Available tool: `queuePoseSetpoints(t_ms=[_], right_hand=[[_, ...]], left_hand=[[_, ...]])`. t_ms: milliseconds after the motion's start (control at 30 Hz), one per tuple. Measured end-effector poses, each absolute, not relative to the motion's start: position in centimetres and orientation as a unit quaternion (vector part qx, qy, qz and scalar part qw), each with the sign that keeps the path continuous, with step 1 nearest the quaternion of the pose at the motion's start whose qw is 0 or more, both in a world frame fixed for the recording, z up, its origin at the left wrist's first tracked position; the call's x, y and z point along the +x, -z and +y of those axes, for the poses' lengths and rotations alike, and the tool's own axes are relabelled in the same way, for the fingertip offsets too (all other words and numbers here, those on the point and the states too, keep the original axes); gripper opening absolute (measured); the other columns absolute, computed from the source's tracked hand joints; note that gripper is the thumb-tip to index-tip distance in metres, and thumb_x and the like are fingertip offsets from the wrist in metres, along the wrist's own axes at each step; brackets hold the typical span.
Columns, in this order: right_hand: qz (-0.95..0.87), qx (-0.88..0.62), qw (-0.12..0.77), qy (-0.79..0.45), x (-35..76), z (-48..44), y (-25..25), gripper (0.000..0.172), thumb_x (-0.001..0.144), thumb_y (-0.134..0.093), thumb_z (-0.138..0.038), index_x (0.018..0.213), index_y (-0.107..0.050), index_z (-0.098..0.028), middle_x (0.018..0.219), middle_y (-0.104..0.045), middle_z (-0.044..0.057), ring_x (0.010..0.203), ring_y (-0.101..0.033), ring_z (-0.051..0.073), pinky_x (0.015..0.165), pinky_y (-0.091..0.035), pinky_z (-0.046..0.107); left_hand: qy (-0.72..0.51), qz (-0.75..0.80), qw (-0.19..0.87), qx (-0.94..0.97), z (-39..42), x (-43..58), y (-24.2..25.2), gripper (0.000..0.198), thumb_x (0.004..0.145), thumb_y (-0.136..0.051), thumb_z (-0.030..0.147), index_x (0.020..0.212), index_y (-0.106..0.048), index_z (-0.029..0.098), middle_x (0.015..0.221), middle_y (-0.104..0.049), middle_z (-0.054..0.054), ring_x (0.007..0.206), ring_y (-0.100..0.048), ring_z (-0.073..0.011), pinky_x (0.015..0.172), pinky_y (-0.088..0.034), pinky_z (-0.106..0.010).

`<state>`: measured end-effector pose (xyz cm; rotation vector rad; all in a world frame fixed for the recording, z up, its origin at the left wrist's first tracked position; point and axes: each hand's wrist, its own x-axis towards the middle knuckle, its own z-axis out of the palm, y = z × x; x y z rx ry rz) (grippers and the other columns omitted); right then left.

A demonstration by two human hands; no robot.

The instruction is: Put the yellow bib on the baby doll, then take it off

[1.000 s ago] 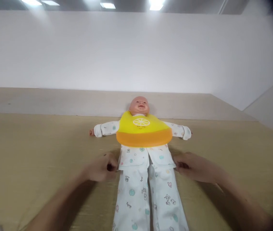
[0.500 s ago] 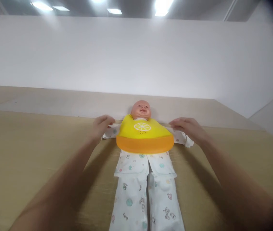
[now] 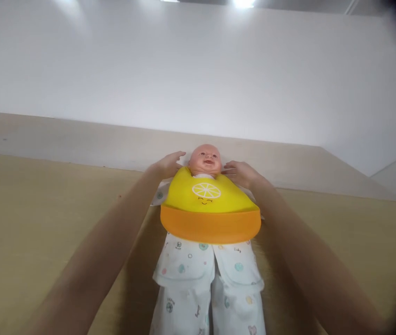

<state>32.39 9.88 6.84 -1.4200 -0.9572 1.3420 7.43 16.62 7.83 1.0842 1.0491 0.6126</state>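
In my head view, the doll (image 3: 205, 157) lies on the table (image 3: 51, 223), head toward the far edge, bib (image 3: 210, 207) over its chest. My left hand (image 3: 170, 164) and right hand (image 3: 241, 173) flank its head closely; whether either grips anything, I can't tell.

Free room on tan surface (image 3: 44, 223) outside both forearms (image 3: 107, 246), doll (image 3: 205, 160) between.

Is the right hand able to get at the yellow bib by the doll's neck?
Probably yes: the right hand is just beside the doll's head, its fingers near the top of the yellow bib, and nothing seems to stand between them. Whether they touch, I can't tell.
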Motion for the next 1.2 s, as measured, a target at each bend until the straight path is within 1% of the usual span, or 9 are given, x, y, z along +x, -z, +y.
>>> queuePoseSetpoints(t_ms=[133, 333, 500, 567, 667, 767, 867, 1067, 1200], right_hand=[[-0.387, -0.519, 0.435, -0.625, 31.7, 10.8, -6.7, 0.012, 0.081, -0.055, -0.025, 0.088, -0.056, -0.016, 0.077, -0.063, 0.008, 0.076, -0.060, 0.020, 0.072, -0.052, 0.032], [-0.380, -0.461, 0.474, -0.646, 30.6, 10.1, -6.4, 0.020, 0.080, -0.057, -0.035, 0.089, -0.060, -0.018, 0.087, -0.064, 0.008, 0.081, -0.060, 0.021, 0.074, -0.052, 0.033], [-0.358, -0.445, 0.523, -0.632, 30.6, 9.1, -7.3, 0.021, 0.077, -0.058, -0.036, 0.093, -0.062, -0.022, 0.097, -0.064, 0.004, 0.082, -0.059, 0.019, 0.069, -0.051, 0.030], [-0.365, -0.434, 0.534, -0.627, 30.6, 8.6, -7.8, 0.023, 0.075, -0.060, -0.035, 0.093, -0.063, -0.022, 0.102, -0.064, 0.003, 0.087, -0.058, 0.019, 0.071, -0.051, 0.029], [-0.396, -0.411, 0.563, -0.598, 30.6, 7.4, -8.2, 0.026, 0.071, -0.065, -0.034, 0.094, -0.064, -0.022, 0.112, -0.063, 0.002, 0.102, -0.056, 0.020, 0.080, -0.049, 0.028], [-0.415, -0.395, 0.579, -0.581, 30.5, 5.8, -8.3, 0.030, 0.069, -0.068, -0.033, 0.096, -0.064, -0.021, 0.120, -0.061, 0.002, 0.112, -0.053, 0.021, 0.085, -0.048, 0.027], [-0.422, -0.394, 0.582, -0.572, 30.0, 3.8, -8.4, 0.033, 0.069, -0.069, -0.034, 0.099, -0.065, -0.020, 0.123, -0.060, 0.004, 0.115, -0.053, 0.022, 0.087, -0.048, 0.028], [-0.420, -0.383, 0.589, -0.575, 28.6, -0.5, -8.1, 0.033, 0.073, -0.066, -0.032, 0.106, -0.064, -0.023, 0.123, -0.061, 0.002, 0.111, -0.057, 0.021, 0.088, -0.047, 0.029], [-0.407, -0.407, 0.600, -0.556, 28.0, -3.4, -7.7, 0.028, 0.075, -0.063, -0.032, 0.102, -0.066, -0.024, 0.119, -0.063, 0.001, 0.109, -0.058, 0.021, 0.086, -0.047, 0.027]], left_hand=[[-0.288, 0.437, 0.711, 0.470, 17.6, 8.1, -7.3, 0.039, 0.071, -0.062, 0.056, 0.083, -0.063, 0.019, 0.073, -0.069, -0.012, 0.069, -0.067, -0.0299, 0.064, -0.055, -0.041], [-0.307, 0.403, 0.733, 0.454, 16.4, 7.8, -7.7, 0.051, 0.076, -0.054, 0.060, 0.093, -0.064, 0.012, 0.084, -0.069, -0.019, 0.077, -0.068, -0.0360, 0.069, -0.052, -0.047], [-0.352, 0.372, 0.726, 0.460, 14.9, 7.4, -8.6, 0.056, 0.074, -0.056, 0.062, 0.106, -0.059, 0.016, 0.091, -0.069, -0.014, 0.079, -0.068, -0.0317, 0.071, -0.052, -0.043], [-0.359, 0.360, 0.727, 0.462, 14.4, 7.4, -8.8, 0.058, 0.074, -0.057, 0.062, 0.111, -0.056, 0.017, 0.092, -0.069, -0.013, 0.079, -0.068, -0.0306, 0.072, -0.051, -0.041], [-0.361, 0.338, 0.734, 0.465, 13.4, 7.4, -9.2, 0.061, 0.072, -0.060, 0.060, 0.114, -0.056, 0.017, 0.094, -0.069, -0.012, 0.079, -0.068, -0.0293, 0.072, -0.051, -0.039], [-0.369, 0.320, 0.745, 0.455, 11.7, 7.4, -9.5, 0.055, 0.071, -0.064, 0.055, 0.111, -0.058, 0.018, 0.089, -0.069, -0.008, 0.074, -0.067, -0.0255, 0.068, -0.049, -0.035], [-0.375, 0.308, 0.755, 0.441, 9.5, 7.1, -9.7, 0.047, 0.070, -0.067, 0.048, 0.107, -0.061, 0.019, 0.085, -0.071, -0.005, 0.071, -0.066, -0.0229, 0.067, -0.048, -0.032], [-0.401, 0.259, 0.766, 0.431, 4.5, 6.3, -10.1, 0.043, 0.071, -0.067, 0.041, 0.109, -0.066, 0.021, 0.094, -0.074, -0.005, 0.084, -0.067, -0.0274, 0.071, -0.049, -0.034], [-0.412, 0.254, 0.764, 0.427, 1.6, 6.2, -9.9, 0.037, 0.072, -0.066, 0.034, 0.107, -0.067, 0.021, 0.095, -0.074, -0.004, 0.086, -0.067, -0.0248, 0.074, -0.050, -0.033]])
